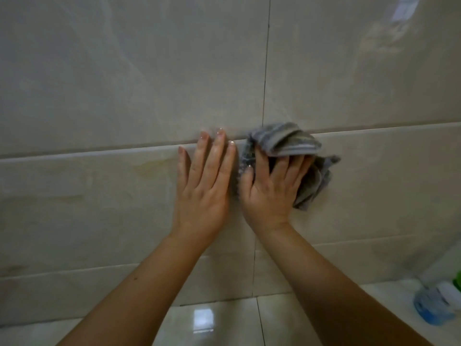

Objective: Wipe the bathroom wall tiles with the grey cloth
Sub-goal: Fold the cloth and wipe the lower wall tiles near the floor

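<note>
The tiles (124, 71) fill nearly the whole view, split by one vertical grout line (266, 71). Wiping is under way, I judge. The left hand (204, 186) lies flat on the wall just left of the grout line, its fingers straight and slightly apart, holding nothing. The right hand (269, 191) sits across the line and to its right, pressing the cloth (287, 141) against the tiles, with its fingers curled into the bunched folds and its thumb on the cloth's near edge.

The next move likely calls for a firm sweep left of the grout line, where a yellowish streak (149, 168) shows; whether that is dirt or the tile's own veining I cannot tell. The left hand would have to lift clear first.

The right fingertips are buried in the cloth. The grout line is hidden behind the right hand. Far right of the line and low, blurred bottles (434, 305) are cut by the frame edge.
</note>
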`<state>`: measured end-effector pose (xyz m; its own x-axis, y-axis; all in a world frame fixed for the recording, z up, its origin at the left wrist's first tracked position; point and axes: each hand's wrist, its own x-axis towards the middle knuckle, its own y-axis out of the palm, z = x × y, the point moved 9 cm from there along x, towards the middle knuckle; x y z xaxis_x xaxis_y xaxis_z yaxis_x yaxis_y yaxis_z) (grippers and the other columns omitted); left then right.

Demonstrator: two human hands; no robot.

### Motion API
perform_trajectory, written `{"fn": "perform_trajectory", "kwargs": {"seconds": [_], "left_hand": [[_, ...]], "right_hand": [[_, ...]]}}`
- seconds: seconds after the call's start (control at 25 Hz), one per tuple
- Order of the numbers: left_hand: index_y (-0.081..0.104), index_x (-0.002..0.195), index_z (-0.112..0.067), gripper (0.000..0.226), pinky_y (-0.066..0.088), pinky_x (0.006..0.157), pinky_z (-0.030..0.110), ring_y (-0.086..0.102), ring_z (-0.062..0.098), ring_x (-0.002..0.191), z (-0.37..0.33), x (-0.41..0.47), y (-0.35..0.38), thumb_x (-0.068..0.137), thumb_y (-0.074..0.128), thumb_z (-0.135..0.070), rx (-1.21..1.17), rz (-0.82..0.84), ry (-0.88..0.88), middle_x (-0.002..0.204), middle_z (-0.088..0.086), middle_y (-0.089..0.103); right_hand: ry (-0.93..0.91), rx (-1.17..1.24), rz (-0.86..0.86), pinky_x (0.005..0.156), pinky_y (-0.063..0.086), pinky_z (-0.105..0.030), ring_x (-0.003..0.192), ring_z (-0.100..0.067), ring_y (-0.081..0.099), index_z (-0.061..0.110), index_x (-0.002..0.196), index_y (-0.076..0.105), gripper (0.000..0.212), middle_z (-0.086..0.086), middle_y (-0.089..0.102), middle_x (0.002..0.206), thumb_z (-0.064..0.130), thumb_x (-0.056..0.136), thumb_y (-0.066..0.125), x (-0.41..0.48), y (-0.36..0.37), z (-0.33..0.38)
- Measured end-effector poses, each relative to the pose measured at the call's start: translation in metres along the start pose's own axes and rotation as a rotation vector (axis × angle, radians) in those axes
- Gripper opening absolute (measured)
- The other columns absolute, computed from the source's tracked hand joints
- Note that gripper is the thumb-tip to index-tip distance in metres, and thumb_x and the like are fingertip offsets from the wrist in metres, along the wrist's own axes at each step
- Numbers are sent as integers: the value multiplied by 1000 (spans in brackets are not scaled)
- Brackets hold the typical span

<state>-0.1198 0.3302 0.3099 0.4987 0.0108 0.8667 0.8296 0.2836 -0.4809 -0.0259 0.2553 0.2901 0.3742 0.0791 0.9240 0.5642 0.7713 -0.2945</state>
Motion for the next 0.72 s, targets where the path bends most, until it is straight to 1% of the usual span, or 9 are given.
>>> {"fn": "perform_trajectory", "kwargs": {"seconds": [0.04, 0.16, 0.24, 0.36, 0.44, 0.52, 0.6, 0.64, 0.72], "left_hand": [[34, 151, -2, 62, 7, 122, 57, 13, 33, 151, -1, 0, 0, 95, 59, -3, -9, -10, -10, 161, 15, 20], [35, 151, -2, 66, 9, 121, 58, 16, 36, 150, -4, -2, 2, 90, 62, 2, -4, -22, -23, 161, 14, 19], [34, 151, -1, 66, 9, 121, 61, 17, 37, 150, -7, -1, 2, 90, 61, -1, -6, -38, -29, 161, 14, 18], [34, 151, -3, 61, 5, 120, 61, 19, 39, 149, -13, 2, 6, 96, 60, -11, -2, -52, -80, 160, 15, 17], [35, 152, -6, 61, 6, 119, 63, 19, 37, 149, -20, 0, 11, 98, 61, -15, 6, -42, -81, 161, 14, 18], [32, 153, -8, 63, 9, 118, 66, 16, 37, 150, -30, -2, 18, 98, 61, -15, 2, -6, -39, 162, 14, 18], [28, 154, -8, 68, 8, 117, 68, 12, 38, 151, -35, -2, 22, 96, 63, -11, 4, 18, -41, 163, 15, 15], [27, 155, -8, 71, 6, 117, 68, 11, 38, 151, -36, -1, 23, 94, 64, -8, 5, 17, -49, 163, 15, 13], [26, 155, -8, 73, 2, 118, 65, 9, 38, 151, -39, 2, 24, 93, 65, -5, 19, 4, -60, 163, 15, 11]], "right_hand": [[-64, 17, -9, 120, 3, -51, 130, -45, 28, 25, 136, 41, 45, -18, 30, 138, 34, 92, 45, 0, 0, 1], [-161, -78, 74, 113, 17, -56, 122, -43, 35, 23, 129, 46, 46, -17, 35, 132, 34, 85, 52, -48, 7, -24], [-117, -145, 60, 112, 18, -58, 121, -43, 35, 20, 124, 48, 44, -17, 36, 127, 32, 82, 54, -56, 5, -32], [10, -35, -77, 117, 7, -56, 128, -43, 28, 21, 129, 42, 48, -16, 31, 133, 32, 83, 49, 2, -8, -26], [-54, -26, -98, 118, 5, -56, 131, -43, 25, 24, 137, 37, 51, -15, 28, 137, 34, 87, 45, 9, -7, -31], [-79, -83, -48, 117, 10, -57, 127, -43, 27, 23, 135, 39, 51, -15, 29, 133, 34, 86, 45, -19, -5, -54], [0, -121, -9, 111, 17, -61, 122, -42, 31, 19, 127, 44, 48, -15, 32, 127, 31, 80, 47, -38, -6, -76], [48, -105, -23, 110, 18, -61, 121, -43, 31, 18, 125, 45, 47, -16, 33, 126, 30, 79, 47, -29, -7, -80], [129, -68, -122, 113, 16, -57, 123, -44, 30, 18, 126, 45, 47, -19, 35, 130, 30, 81, 45, 5, -15, -83]]}}
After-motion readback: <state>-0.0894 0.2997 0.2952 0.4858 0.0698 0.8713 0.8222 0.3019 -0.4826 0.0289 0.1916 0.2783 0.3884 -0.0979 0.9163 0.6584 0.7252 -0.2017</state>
